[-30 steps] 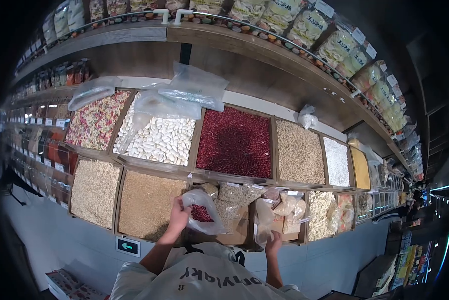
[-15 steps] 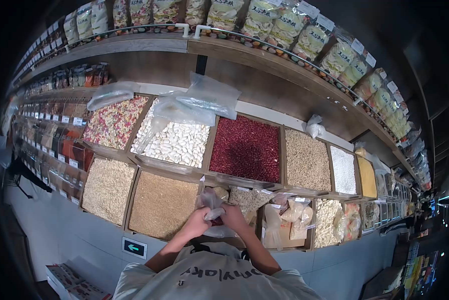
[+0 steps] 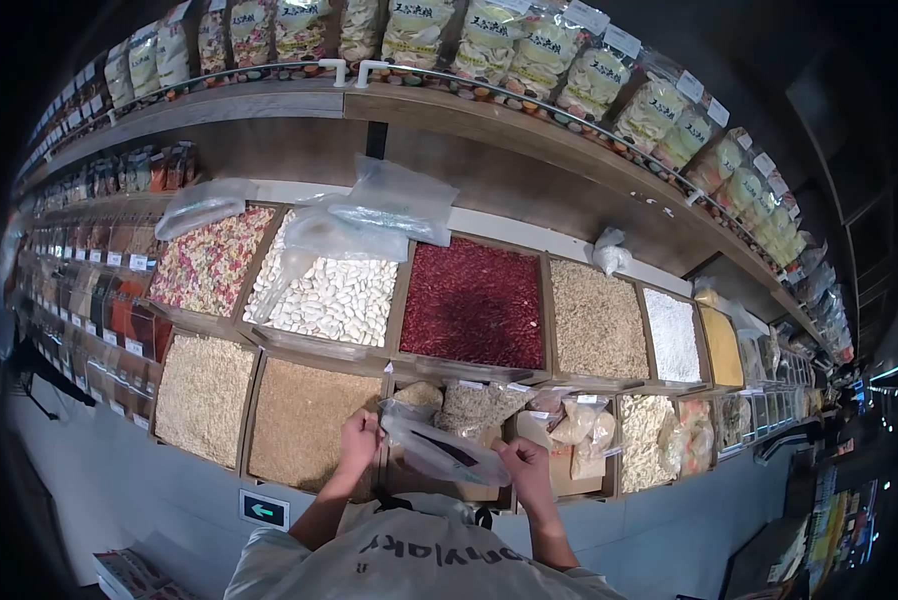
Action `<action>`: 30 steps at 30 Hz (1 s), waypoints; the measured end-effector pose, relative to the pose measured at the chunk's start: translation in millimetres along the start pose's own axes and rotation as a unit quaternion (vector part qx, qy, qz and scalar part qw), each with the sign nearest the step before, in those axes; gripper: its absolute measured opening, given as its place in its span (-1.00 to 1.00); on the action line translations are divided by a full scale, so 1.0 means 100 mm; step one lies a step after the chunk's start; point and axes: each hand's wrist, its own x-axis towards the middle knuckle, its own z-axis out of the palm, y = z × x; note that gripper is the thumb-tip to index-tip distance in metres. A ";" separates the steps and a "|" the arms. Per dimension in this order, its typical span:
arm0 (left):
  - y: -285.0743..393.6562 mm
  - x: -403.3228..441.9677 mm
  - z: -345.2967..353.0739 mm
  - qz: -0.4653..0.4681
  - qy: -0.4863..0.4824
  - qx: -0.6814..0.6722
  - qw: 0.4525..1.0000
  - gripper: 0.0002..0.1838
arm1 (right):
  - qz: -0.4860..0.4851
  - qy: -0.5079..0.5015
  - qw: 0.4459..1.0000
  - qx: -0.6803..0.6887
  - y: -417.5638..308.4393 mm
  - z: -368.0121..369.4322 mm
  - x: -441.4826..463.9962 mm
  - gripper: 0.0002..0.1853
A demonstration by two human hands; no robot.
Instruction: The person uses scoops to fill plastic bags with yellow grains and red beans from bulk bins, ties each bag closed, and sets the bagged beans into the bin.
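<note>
Right hand (image 3: pixel 526 474) and left hand (image 3: pixel 360 436) had parted since the earlier frame, the translucent plastic bag (image 3: pixel 435 449) spread between them at lower centre of the frame. Its long axis slanted from upper left to lower right, ending in the right hand's narrow pinch; left fingers curled by the other end (grip: could not tell).

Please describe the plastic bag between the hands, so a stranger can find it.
Below the long wooden shelf are two rows of bins. At the front row, a translucent plastic bag spans from left hand to right hand. Unlike the packed bags behind it, this one is held.
</note>
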 end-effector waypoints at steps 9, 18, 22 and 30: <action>-0.15 0.02 0.38 0.094 -0.103 0.076 0.987 -0.76 | 0.058 -0.009 0.998 0.030 0.05 -0.11 -0.13 -0.83; -0.16 0.08 0.70 -0.199 -0.218 -0.258 0.920 -0.77 | 0.108 -0.169 0.975 -0.101 0.11 -0.30 -0.24 -0.62; 0.10 0.07 0.70 -0.163 -0.195 -0.279 0.926 -0.84 | 0.091 -0.180 0.969 -0.144 0.27 -0.44 -0.23 -0.62; 0.14 -0.12 0.53 0.081 -0.138 -0.034 0.987 -0.70 | 0.014 0.015 0.909 -0.417 0.52 -0.48 -0.19 -0.69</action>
